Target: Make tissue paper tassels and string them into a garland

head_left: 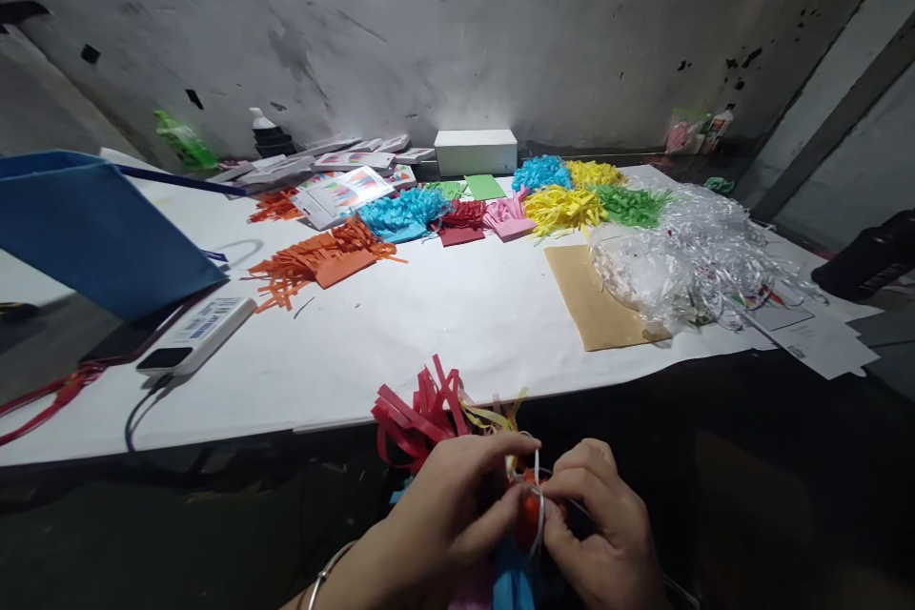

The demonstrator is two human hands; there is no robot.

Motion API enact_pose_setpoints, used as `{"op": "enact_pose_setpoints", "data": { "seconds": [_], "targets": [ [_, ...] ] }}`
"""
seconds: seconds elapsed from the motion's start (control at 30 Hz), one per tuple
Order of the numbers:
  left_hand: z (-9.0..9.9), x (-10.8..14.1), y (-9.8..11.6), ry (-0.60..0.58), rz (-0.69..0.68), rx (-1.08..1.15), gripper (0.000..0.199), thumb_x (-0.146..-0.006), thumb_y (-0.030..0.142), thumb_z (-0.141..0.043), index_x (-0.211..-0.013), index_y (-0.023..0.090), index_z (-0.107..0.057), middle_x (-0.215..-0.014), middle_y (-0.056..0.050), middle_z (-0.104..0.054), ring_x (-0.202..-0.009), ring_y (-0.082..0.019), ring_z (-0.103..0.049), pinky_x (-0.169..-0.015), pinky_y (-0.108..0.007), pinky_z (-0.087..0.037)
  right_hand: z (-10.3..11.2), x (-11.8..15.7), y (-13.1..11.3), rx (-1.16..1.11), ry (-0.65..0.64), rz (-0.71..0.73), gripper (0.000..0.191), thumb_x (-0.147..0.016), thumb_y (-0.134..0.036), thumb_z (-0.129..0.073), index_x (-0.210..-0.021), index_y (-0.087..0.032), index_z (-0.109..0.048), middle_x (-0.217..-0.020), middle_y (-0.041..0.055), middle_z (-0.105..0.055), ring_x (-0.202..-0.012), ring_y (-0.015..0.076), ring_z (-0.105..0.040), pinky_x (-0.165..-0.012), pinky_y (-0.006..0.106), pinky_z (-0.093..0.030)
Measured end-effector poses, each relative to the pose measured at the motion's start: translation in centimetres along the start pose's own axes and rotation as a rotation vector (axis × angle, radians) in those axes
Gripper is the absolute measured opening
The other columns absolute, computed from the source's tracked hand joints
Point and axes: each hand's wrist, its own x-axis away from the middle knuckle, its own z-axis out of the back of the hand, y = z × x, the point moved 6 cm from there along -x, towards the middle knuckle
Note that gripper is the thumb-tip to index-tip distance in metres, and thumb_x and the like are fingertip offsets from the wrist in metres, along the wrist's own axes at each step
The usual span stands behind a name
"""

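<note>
Below the table's front edge, both hands meet at a white string (538,496) looped around an orange paper piece (527,522). My left hand (457,505) has its index finger through or against the string loop, with the thumb pressed near the orange paper. My right hand (604,524) pinches the string between thumb and index finger. Beyond my left hand stick out red paper tassel strips (421,415) and a few yellow strips (493,415). Blue paper strips (513,577) hang under the hands. The palms hide most of the bundle.
Fringed paper tassels lie along the white-covered table (429,315): orange (315,257), blue (407,210), yellow (564,210), green (633,205). At right are a brown envelope (579,295) and tangled clear plastic with strings (686,248). A white power bank (200,334) and blue folder (100,229) stand left.
</note>
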Motion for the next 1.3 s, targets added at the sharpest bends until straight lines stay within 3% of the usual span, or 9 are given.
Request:
{"op": "enact_pose_setpoints", "data": {
  "seconds": [0.1,0.3,0.4,0.5,0.77,0.87,1.03,1.2,1.3],
  "targets": [
    [-0.2,0.1,0.5,-0.046,-0.113,-0.044,0.014,-0.085,0.016,-0.056,-0.088,0.018,-0.069,-0.070,-0.003,-0.069,-0.063,-0.014,-0.058,-0.059,-0.022,-0.043,0.0,-0.1,0.0,0.003,-0.008,0.000,0.019,-0.081,-0.003,-0.052,-0.078,-0.021,-0.056,-0.066,-0.0026,-0.056,-0.062,0.0126,-0.054,-0.063,0.029,-0.046],
    [0.1,0.0,-0.9,0.055,0.103,0.094,0.016,-0.091,0.019,-0.049,-0.087,0.016,-0.064,-0.063,0.002,-0.061,-0.052,-0.010,-0.050,-0.050,-0.019,-0.039,0.3,0.3,0.5,-0.031,0.021,-0.042,0.018,-0.082,-0.004,-0.050,-0.079,-0.021,-0.057,-0.069,-0.0004,-0.055,-0.067,0.0141,-0.052,-0.058,0.025,-0.046],
    [-0.4,0.0,-0.1,-0.014,-0.033,0.027,0.019,-0.086,0.017,-0.056,-0.101,0.017,-0.068,-0.066,0.000,-0.064,-0.055,-0.011,-0.053,-0.053,-0.020,-0.040,0.1,0.4,0.5,-0.021,-0.002,-0.041,0.018,-0.081,-0.005,-0.051,-0.078,-0.022,-0.056,-0.070,-0.0005,-0.056,-0.067,0.0143,-0.052,-0.059,0.026,-0.047],
    [-0.3,-0.1,0.3,-0.016,-0.118,-0.020,0.015,-0.085,0.014,-0.056,-0.084,0.017,-0.070,-0.067,-0.002,-0.067,-0.059,-0.013,-0.056,-0.056,-0.021,-0.041,0.1,0.3,0.4,-0.004,-0.014,-0.027,0.018,-0.081,-0.004,-0.051,-0.078,-0.021,-0.056,-0.069,-0.0010,-0.055,-0.066,0.0141,-0.052,-0.061,0.027,-0.047],
    [0.9,0.4,-3.3,0.242,0.270,0.520,0.020,-0.095,0.030,-0.057,-0.084,0.015,-0.065,-0.075,-0.001,-0.065,-0.067,-0.012,-0.059,-0.061,-0.021,-0.048,0.6,1.0,1.2,-0.074,0.035,-0.075,0.018,-0.081,-0.004,-0.050,-0.079,-0.022,-0.055,-0.071,-0.0015,-0.053,-0.067,0.0133,-0.053,-0.058,0.024,-0.047],
    [0.8,0.6,-3.2,0.155,0.234,0.611,0.020,-0.093,0.033,-0.062,-0.099,0.015,-0.065,-0.081,-0.002,-0.065,-0.074,-0.014,-0.061,-0.068,-0.024,-0.050,0.4,1.9,2.8,-0.114,0.007,-0.175,0.013,-0.085,-0.010,-0.051,-0.082,-0.022,-0.055,-0.077,-0.0010,-0.056,-0.070,0.0136,-0.057,-0.062,0.025,-0.050],
    [1.6,0.8,-1.9,-0.054,0.061,0.442,0.034,-0.095,0.026,-0.056,-0.128,0.018,-0.054,-0.065,0.005,-0.050,-0.053,-0.009,-0.044,-0.049,-0.018,-0.036,1.7,2.7,4.9,-0.020,0.117,-0.319,0.030,-0.088,-0.020,-0.052,-0.118,-0.022,-0.057,-0.112,0.0078,-0.062,-0.103,0.0214,-0.063,-0.088,0.033,-0.053],
    [3.1,0.1,-0.1,-0.147,-0.128,0.125,0.048,-0.085,0.012,-0.059,-0.131,0.025,-0.055,-0.083,-0.001,-0.066,-0.067,-0.012,-0.058,-0.064,-0.021,-0.048,-0.8,-0.4,1.5,-0.102,-0.219,-0.107,0.054,-0.081,-0.021,-0.064,-0.134,-0.025,-0.053,-0.130,0.0091,-0.058,-0.122,0.0271,-0.055,-0.105,0.044,-0.046],
    [3.8,-0.2,0.8,-0.158,-0.200,0.016,0.052,-0.081,0.007,-0.058,-0.129,0.026,-0.058,-0.095,-0.004,-0.072,-0.080,-0.015,-0.064,-0.074,-0.024,-0.051,-2.9,-2.0,0.4,-0.243,-0.434,-0.113,0.028,-0.084,-0.018,-0.064,-0.111,-0.025,-0.066,-0.121,0.0072,-0.063,-0.118,0.0257,-0.057,-0.104,0.045,-0.045]
  ]
}}
